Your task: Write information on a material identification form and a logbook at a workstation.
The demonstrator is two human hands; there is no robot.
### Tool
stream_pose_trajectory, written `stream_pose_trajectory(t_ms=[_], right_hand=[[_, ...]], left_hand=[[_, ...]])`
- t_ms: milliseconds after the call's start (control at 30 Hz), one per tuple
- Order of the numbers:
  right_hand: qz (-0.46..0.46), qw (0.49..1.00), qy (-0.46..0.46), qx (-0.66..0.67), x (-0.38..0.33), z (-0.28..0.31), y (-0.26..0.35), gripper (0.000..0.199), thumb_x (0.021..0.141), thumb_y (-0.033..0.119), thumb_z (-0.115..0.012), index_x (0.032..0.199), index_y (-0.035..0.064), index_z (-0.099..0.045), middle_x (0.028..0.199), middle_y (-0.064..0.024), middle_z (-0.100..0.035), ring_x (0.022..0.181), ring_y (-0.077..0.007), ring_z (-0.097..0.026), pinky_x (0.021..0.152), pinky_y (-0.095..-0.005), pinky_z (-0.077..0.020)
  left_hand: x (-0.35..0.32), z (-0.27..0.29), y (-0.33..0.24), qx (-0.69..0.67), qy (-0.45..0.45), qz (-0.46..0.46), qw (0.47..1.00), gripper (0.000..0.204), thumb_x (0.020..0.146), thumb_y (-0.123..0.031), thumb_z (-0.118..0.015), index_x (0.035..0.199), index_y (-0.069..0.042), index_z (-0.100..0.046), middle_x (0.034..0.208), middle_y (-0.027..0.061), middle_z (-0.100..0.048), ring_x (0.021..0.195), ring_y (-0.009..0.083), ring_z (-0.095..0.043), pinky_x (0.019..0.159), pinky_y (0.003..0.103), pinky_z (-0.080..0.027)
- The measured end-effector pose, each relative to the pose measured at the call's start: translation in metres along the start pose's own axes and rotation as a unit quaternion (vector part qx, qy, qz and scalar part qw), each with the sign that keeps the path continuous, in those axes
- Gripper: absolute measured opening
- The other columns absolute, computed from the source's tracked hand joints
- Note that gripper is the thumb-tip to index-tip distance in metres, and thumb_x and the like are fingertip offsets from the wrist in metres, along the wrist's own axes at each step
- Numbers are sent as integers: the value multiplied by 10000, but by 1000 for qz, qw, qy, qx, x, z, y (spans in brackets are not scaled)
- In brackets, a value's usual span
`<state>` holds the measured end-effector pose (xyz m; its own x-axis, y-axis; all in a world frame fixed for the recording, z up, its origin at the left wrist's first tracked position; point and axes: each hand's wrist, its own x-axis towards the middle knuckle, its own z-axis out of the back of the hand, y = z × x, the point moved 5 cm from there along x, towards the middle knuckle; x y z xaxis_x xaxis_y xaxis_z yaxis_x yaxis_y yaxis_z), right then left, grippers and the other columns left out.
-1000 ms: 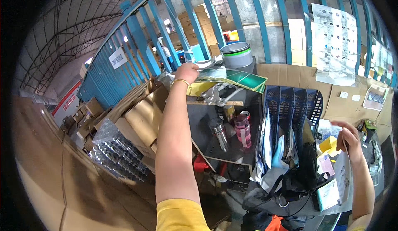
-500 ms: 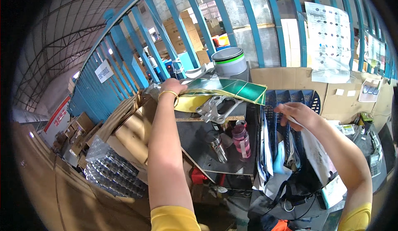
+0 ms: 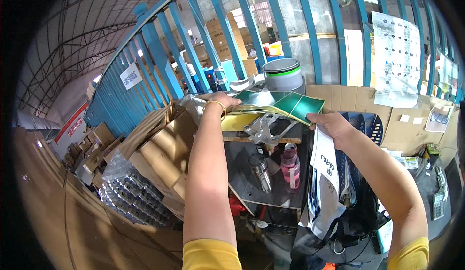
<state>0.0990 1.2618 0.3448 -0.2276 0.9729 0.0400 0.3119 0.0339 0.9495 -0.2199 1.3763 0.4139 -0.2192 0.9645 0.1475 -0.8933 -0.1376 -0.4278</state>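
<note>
Beside blue railings, the right hand [image 3: 331, 124] has newly joined the left hand [image 3: 222, 100], fingers of both clamped on green sheets [image 3: 286, 103].

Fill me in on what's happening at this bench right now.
A person in yellow sleeves has both hands on a stack of green sheets lying on a high shelf by the blue railing. The left hand grips the stack's far end, the right hand its near corner. A grey tin stands behind, a metal bracket lies under the sheets, and two bottles sit on the shelf below.
</note>
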Motion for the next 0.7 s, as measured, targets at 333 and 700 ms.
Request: stream_pose_trajectory(t_ms=[333, 700], right_hand=[[-4, 1000, 6, -29, 1, -8, 3, 244, 859, 116, -652, 1070, 52, -548, 755, -34, -587, 540, -116, -573, 460, -277, -479], [5, 998, -1, -56, -1, 14, 4, 346, 849, 166, -680, 1136, 41, -531, 800, -56, -595, 629, -145, -590, 553, -292, -490]], left_hand=[[24, 0, -8, 94, 32, 6, 995, 708, 655, -353, -845, 1135, 105, -600, 1089, 187, -650, 930, 273, -636, 810, 372, -491], [21, -13, -25, -13, -49, -130, 990, 337, 673, -169, -785, 868, 65, -641, 799, 120, -632, 741, 264, -602, 686, 378, -470]])
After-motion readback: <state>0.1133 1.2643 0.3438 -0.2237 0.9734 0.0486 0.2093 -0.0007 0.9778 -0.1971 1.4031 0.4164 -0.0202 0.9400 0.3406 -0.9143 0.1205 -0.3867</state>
